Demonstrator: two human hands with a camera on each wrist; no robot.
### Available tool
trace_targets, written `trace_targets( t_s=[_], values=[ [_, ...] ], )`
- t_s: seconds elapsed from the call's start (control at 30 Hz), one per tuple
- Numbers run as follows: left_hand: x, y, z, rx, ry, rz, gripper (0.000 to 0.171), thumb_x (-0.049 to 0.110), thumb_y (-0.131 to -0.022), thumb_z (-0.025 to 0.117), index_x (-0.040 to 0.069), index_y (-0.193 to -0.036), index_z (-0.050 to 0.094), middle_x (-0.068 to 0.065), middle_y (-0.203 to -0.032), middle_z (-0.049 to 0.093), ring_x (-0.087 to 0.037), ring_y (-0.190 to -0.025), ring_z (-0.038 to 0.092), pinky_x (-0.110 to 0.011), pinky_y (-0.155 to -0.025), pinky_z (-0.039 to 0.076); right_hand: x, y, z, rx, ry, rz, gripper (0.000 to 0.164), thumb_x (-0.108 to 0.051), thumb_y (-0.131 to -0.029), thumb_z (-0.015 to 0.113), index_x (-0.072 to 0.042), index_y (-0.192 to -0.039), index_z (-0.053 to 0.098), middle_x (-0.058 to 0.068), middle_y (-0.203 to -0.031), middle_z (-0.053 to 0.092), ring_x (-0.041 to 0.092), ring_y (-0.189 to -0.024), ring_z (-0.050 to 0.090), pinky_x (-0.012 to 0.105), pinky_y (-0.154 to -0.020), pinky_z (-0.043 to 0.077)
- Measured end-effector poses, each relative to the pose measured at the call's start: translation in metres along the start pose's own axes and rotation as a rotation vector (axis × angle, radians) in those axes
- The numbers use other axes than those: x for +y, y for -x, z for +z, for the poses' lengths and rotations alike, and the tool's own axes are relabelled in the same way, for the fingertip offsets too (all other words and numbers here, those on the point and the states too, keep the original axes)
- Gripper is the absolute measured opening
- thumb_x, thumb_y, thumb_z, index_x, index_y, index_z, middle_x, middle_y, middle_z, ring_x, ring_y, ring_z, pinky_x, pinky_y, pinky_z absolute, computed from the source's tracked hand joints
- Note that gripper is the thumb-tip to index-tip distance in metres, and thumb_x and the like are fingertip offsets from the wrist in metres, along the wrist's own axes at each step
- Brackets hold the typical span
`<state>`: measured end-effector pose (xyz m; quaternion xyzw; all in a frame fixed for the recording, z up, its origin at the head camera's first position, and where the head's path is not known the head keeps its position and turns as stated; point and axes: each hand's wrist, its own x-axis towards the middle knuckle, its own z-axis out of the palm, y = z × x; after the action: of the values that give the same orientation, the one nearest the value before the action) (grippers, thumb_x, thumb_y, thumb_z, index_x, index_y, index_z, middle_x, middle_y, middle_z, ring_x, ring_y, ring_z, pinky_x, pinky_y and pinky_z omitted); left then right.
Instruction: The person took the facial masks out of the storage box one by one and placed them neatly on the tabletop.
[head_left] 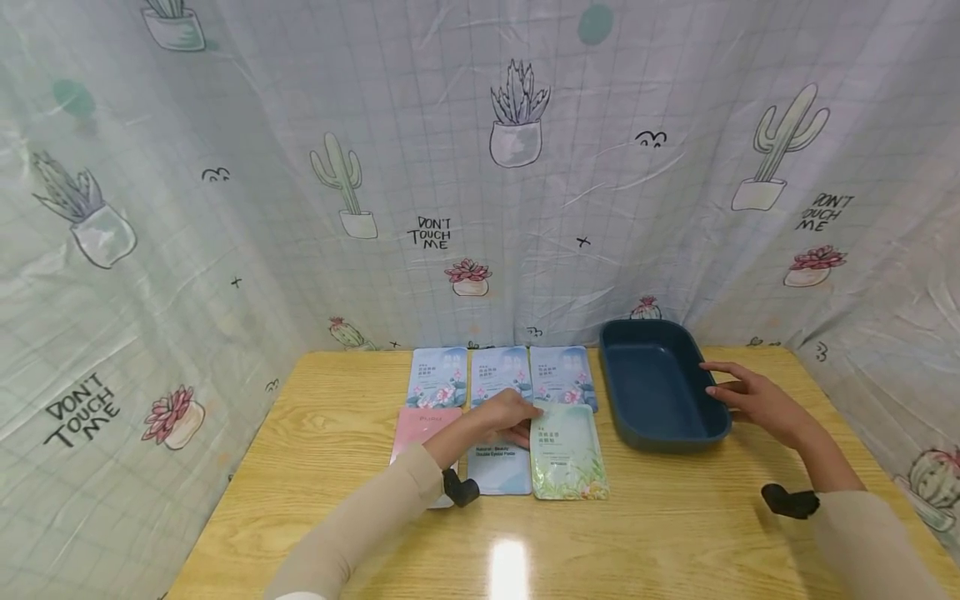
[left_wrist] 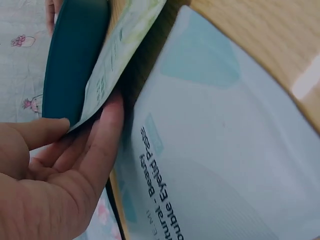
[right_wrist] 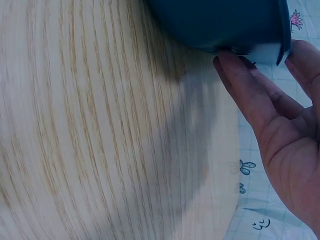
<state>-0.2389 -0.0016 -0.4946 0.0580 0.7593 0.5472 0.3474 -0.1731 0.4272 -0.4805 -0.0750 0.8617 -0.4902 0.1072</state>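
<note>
Between thumb and fingers, my left hand (head_left: 504, 418) pinches the left edge of a green sachet (head_left: 568, 458). In the left wrist view that edge is lifted and the sachet tilts. Just left of it lies a pale blue packet (head_left: 498, 471) marked "Double Eyelid Paste", partly hidden by the hand in the head view. A pink packet (head_left: 408, 425) lies further left, partly behind the forearm. My right hand (head_left: 761, 406) touches the outer right side of a dark blue bin (head_left: 626, 392), its fingers fairly straight. The thumb is near the rim in the right wrist view.
Behind the front packets lies a row of blue-and-white flowered sachets: a left one (head_left: 437, 375), a middle one (head_left: 498, 371) and a right one (head_left: 562, 375). All rest on a wooden table (head_left: 322, 467). A cactus-print curtain (head_left: 420, 142) hangs along the back and sides.
</note>
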Motion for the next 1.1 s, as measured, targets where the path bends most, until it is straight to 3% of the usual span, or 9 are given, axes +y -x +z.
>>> trace_targets(
  t_s=[0.13,0.27,0.47,0.63,0.77,0.9,1.0,1.1],
  values=[
    [0.001,0.002,-0.002,0.02,-0.121,0.099,0.022,0.007,-0.1,0.065,-0.01,-0.09,0.075,-0.019,-0.076,0.073,-0.017,-0.058,0.069,-0.034,-0.062,0.062,0.0,0.001,-0.001,0.006,0.015,-0.004,0.061,-0.03,-0.11,0.047,0.0,-0.158,0.024,0.04,-0.153,0.03,0.053,-0.136,0.038,0.05,-0.092,0.057],
    [0.0,0.002,-0.006,0.038,-0.165,0.152,0.019,0.002,-0.095,0.07,-0.01,-0.08,0.072,-0.019,-0.073,0.072,-0.017,-0.058,0.07,-0.034,-0.061,0.062,0.002,0.002,-0.002,0.017,0.021,-0.004,0.06,-0.03,-0.11,0.048,-0.001,-0.158,0.026,0.041,-0.152,0.033,0.052,-0.135,0.041,0.049,-0.091,0.057],
    [-0.005,0.001,-0.009,0.016,-0.098,0.13,0.026,0.0,-0.093,0.072,-0.002,-0.068,0.066,-0.013,-0.068,0.07,-0.016,-0.058,0.071,-0.033,-0.062,0.062,0.003,0.007,-0.004,0.02,0.011,-0.007,0.058,-0.028,-0.11,0.047,-0.002,-0.157,0.027,0.041,-0.152,0.031,0.052,-0.133,0.043,0.047,-0.089,0.058],
    [-0.006,0.002,-0.006,-0.005,-0.081,0.106,0.023,0.001,-0.092,0.073,-0.002,-0.07,0.069,-0.014,-0.069,0.069,-0.018,-0.061,0.072,-0.033,-0.064,0.062,0.003,0.01,-0.004,0.014,-0.001,-0.005,0.057,-0.027,-0.111,0.047,-0.002,-0.157,0.026,0.042,-0.151,0.031,0.05,-0.132,0.045,0.046,-0.088,0.059],
    [0.001,0.006,-0.003,0.058,-0.284,0.178,0.021,0.005,-0.089,0.079,-0.004,-0.072,0.073,-0.016,-0.067,0.071,-0.024,-0.06,0.073,-0.033,-0.06,0.061,0.004,0.011,-0.004,0.016,0.005,-0.006,0.058,-0.028,-0.111,0.047,-0.003,-0.158,0.025,0.042,-0.152,0.03,0.051,-0.133,0.043,0.045,-0.088,0.059],
    [0.007,0.01,-0.003,0.095,-0.413,0.232,0.019,0.007,-0.088,0.081,-0.006,-0.074,0.074,-0.018,-0.069,0.073,-0.031,-0.066,0.074,-0.035,-0.061,0.062,0.005,0.011,-0.005,0.014,0.013,-0.01,0.057,-0.028,-0.111,0.046,-0.005,-0.159,0.025,0.042,-0.152,0.03,0.04,-0.131,0.049,0.044,-0.088,0.059],
    [0.005,0.014,-0.004,0.126,-0.499,0.277,0.012,0.008,-0.09,0.079,-0.003,-0.084,0.078,-0.013,-0.071,0.074,-0.027,-0.066,0.074,-0.03,-0.061,0.06,0.005,0.011,-0.003,0.012,0.013,-0.009,0.057,-0.029,-0.111,0.044,-0.006,-0.16,0.024,0.041,-0.153,0.03,0.033,-0.129,0.052,0.04,-0.088,0.059],
    [0.0,0.026,-0.007,0.209,-0.644,0.359,0.013,0.008,-0.094,0.074,-0.003,-0.1,0.078,-0.009,-0.078,0.075,-0.015,-0.063,0.068,-0.022,-0.058,0.052,0.005,0.013,0.0,0.013,0.009,-0.009,0.06,-0.032,-0.112,0.042,-0.005,-0.161,0.02,0.041,-0.154,0.028,0.033,-0.128,0.054,0.034,-0.087,0.058]
  ],
)
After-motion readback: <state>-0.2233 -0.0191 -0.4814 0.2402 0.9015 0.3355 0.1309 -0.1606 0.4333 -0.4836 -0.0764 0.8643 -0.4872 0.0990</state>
